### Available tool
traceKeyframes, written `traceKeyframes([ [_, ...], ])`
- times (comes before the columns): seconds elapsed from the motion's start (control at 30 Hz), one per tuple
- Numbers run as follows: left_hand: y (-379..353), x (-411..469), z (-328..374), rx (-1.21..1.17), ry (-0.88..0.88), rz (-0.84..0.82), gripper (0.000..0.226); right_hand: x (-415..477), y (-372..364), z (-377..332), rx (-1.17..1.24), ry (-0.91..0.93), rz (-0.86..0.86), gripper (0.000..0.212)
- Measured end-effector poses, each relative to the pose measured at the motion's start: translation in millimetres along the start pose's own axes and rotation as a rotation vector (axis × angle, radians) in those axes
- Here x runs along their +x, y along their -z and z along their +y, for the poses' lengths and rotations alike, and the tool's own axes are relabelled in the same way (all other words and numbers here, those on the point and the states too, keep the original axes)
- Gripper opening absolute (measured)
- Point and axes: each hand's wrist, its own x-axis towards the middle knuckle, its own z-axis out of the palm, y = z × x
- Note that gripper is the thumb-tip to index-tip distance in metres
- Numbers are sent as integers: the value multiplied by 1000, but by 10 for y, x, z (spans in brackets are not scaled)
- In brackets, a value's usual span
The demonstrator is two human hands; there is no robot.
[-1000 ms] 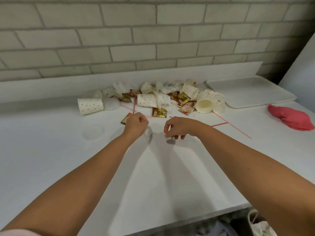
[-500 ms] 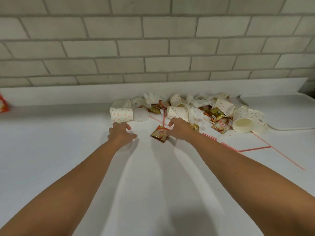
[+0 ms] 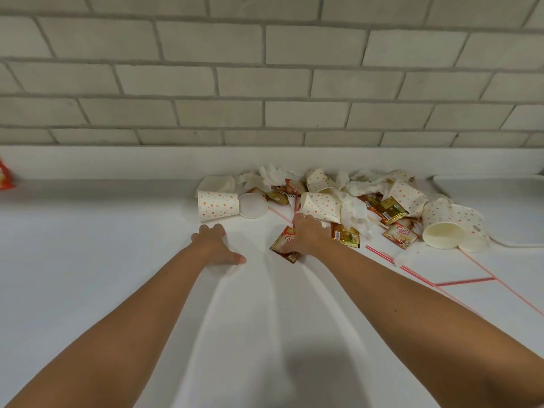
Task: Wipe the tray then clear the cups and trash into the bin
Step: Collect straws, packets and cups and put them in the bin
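- Far left edge of the frame: a crinkled orange-red packet, mostly cut off, lies on the smooth white counter below a pale brick wall;
- Left of centre: the left hand rests palm-down on the counter, its grip spread, fingers flat and thumb out, holding nothing; just beyond it a dotted paper cup lies on its side, touching a round white plastic lid;
- Centre: the right hand lies over a glossy brown sachet, its fingers reaching to a second dotted cup on its side; whether this grip pinches the sachet I cannot tell;
- Right of centre: crumpled white tissues, a foil gold sachet and thin red-striped straws lie in a heap and spread forward;
- Right: two nested-looking dotted cups lie with their mouths toward the camera;
- Upper right edge: the flat white tray with rounded corners sits on the counter behind them.
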Motion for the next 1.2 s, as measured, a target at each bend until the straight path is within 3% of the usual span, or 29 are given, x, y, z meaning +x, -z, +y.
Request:
traceKeyframes([
  [0.17, -26, 41, -22, -143, -2, -37, 84, 12, -2, 4, 84, 69, -26, 66],
  [0.27, -1, 51, -22, -224, -33, -87, 67, 4, 3, -23, 175, 117, -23, 39],
  [0.37, 52, 98, -47, -545, -106, -245, 56, -20, 38, -92, 353, 164, -35, 24],
  [0.43, 88, 41, 5, -740, -184, -348, 30, -20, 29, -165, 503, 180, -43, 14],
  [0.5, 91, -4, 78, -822, -252, -354, 14, -20, 6, -241, 672, 184, -68, 15],
  [0.67, 69, -34, 148, -868, -330, -288, 5, -55, 28, -332, 1008, 180, -192, 28],
  [0.73, 80, -21, 142, -883, -314, -224, 11, -3, 41, -293, 896, 165, -86, 31],
  [0.8, 84, 9, 131, -897, -286, -174, 20, 94, 29, -211, 606, 138, 104, 24],
  [0.87, 83, 49, 122, -912, -265, -152, 23, 163, -9, -123, 350, 75, 224, 36],
  [1.03, 74, 95, 152, -927, -258, -143, 28, 221, -128, -39, 135, -6, 240, 52],
  [1.2, 67, 113, 178, -912, -260, -131, 30, 244, -106, -62, 26, -10, 172, 39],
])
